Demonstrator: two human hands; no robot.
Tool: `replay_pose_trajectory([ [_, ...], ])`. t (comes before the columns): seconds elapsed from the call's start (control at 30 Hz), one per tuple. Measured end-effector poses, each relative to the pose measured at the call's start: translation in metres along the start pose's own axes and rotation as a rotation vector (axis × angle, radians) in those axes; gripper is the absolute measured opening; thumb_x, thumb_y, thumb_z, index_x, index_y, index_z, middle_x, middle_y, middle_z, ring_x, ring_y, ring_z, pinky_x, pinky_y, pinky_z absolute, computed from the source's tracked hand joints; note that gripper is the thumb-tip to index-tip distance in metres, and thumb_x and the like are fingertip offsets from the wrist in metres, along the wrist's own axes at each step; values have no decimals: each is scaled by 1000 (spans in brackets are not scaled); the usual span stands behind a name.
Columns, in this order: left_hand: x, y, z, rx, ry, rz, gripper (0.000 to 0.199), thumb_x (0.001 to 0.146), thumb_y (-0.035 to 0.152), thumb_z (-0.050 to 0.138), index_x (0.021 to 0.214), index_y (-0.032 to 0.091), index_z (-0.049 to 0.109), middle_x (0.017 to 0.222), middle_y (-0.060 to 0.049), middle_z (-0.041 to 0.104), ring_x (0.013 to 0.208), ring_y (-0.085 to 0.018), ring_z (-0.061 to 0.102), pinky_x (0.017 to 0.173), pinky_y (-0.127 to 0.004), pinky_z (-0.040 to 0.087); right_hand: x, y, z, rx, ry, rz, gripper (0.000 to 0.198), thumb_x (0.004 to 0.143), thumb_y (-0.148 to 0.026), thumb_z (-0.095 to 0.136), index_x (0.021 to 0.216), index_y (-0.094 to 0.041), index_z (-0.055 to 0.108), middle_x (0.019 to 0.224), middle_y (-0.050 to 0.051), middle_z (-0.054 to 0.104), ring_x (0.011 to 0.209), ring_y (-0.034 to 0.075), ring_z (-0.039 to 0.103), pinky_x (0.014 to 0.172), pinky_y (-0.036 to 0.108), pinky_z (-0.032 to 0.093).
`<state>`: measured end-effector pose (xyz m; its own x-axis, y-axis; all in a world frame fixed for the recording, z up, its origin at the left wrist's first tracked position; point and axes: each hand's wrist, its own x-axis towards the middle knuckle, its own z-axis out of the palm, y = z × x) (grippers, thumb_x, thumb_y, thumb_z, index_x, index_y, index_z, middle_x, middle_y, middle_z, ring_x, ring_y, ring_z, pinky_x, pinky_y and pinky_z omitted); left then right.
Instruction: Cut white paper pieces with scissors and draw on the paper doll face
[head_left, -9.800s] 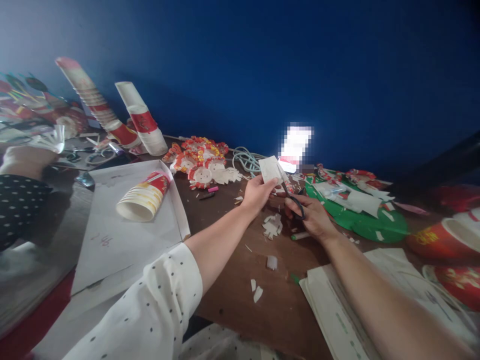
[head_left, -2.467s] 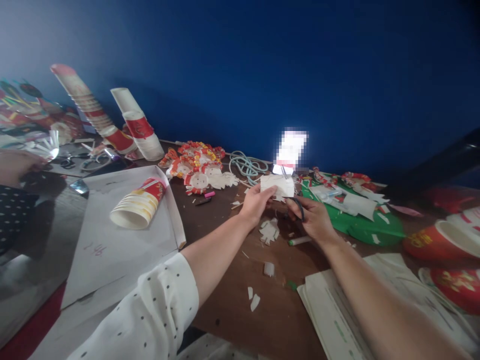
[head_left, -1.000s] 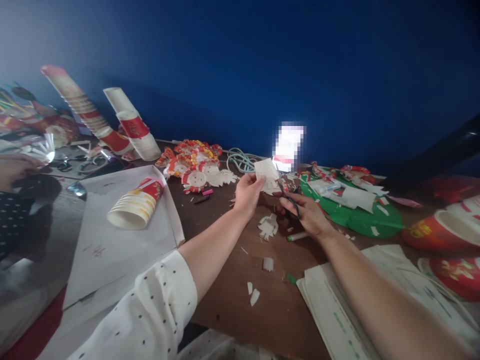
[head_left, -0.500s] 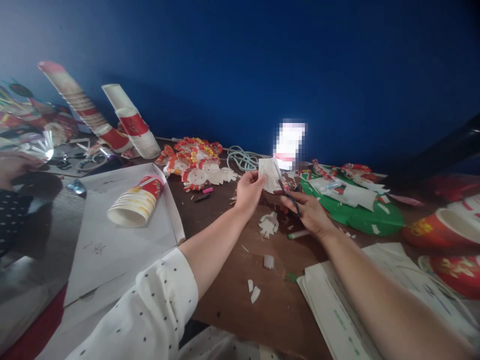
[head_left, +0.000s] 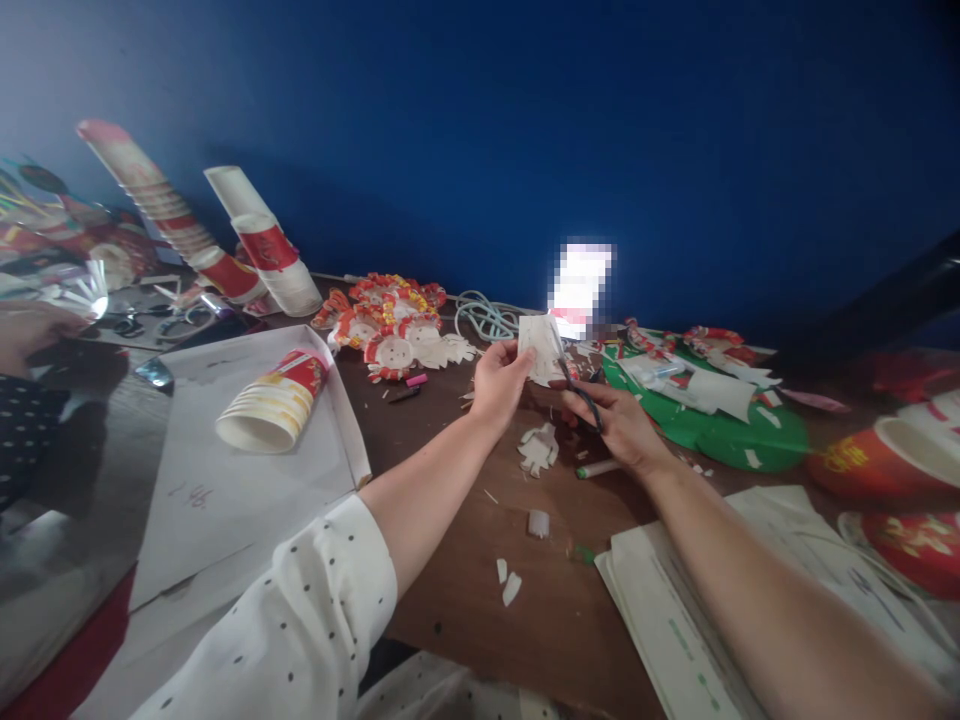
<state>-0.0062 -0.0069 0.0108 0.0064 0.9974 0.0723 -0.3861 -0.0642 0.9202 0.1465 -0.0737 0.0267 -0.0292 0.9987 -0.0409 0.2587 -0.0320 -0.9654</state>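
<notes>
Pinched in my left hand [head_left: 501, 385] is a small piece of white paper [head_left: 538, 345] with faint lines drawn on it. My right hand [head_left: 619, 425] is closed around the dark handles of a pair of scissors [head_left: 589, 405], whose blades lie along the right edge of the paper. Below them on the brown table [head_left: 457, 560] rests a white paper cut-out [head_left: 538, 449] with jagged edges. A marker with a green end [head_left: 596, 469] lies beside my right wrist. Small paper scraps [head_left: 511, 588] are scattered nearer to me.
Leaning paper cup stacks [head_left: 274, 265] and another nested stack [head_left: 277, 405] on a white box lid [head_left: 202, 540] stand left. Red-and-white paper crafts [head_left: 390, 325] lie by a coiled cable [head_left: 484, 318]. Green sheets [head_left: 750, 440] and papers [head_left: 675, 620] are right. Another person's hand [head_left: 34, 330] is far left.
Almost nothing has shifted. Both hands keep their hold on the paper and scissors in nearly the same spot.
</notes>
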Motion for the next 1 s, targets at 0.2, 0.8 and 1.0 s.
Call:
replay_pose_trajectory([
  [0.2,0,0,1,15,10,1,22,71,32,69,83,16,61,73,-2,64,63,-10,56,64,-24,43,1,1,-1,-16,2,-2,44,75,-56,67,97,-19,73,66,0,56,56,12,48,52,26,36],
  [0.8,0,1,1,-14,18,-20,20,71,30,68,83,15,61,70,-1,62,60,-9,54,62,-24,43,1,0,1,-46,25,3,49,76,-56,66,104,-17,73,61,-1,53,54,11,44,51,26,33],
  [1.0,1,1,1,12,25,-25,20,71,31,67,83,15,61,71,0,62,61,-10,54,63,-24,43,1,-2,0,-88,10,-14,46,75,-57,65,97,-17,74,59,0,53,55,12,45,53,27,35],
])
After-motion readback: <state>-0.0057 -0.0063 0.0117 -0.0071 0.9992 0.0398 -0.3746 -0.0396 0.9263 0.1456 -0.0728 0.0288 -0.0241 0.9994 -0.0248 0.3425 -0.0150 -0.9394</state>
